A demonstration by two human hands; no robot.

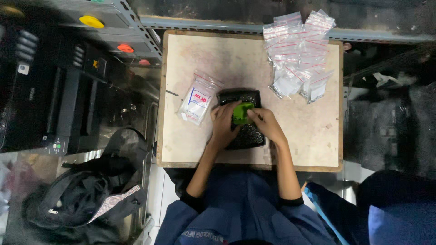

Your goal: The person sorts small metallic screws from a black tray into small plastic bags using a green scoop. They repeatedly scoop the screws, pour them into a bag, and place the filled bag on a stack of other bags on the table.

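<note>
Left hand point(223, 123) and right hand point(265, 123) together pinch a small bright-green plastic piece point(242, 113), half hidden, over a black rectangular tray point(249, 97); tray contents indistinct.

A packing workshop: slotted steel shelving point(136, 27); worn board table point(290, 136) (stacked zip bags point(297, 54)).

A pale wooden table point(309, 136) carries a black tray point(247, 136), one plastic bag point(196, 99), and piled bags point(299, 54).

Tray point(240, 97) on table point(309, 136); bags point(297, 54) behind.
</note>
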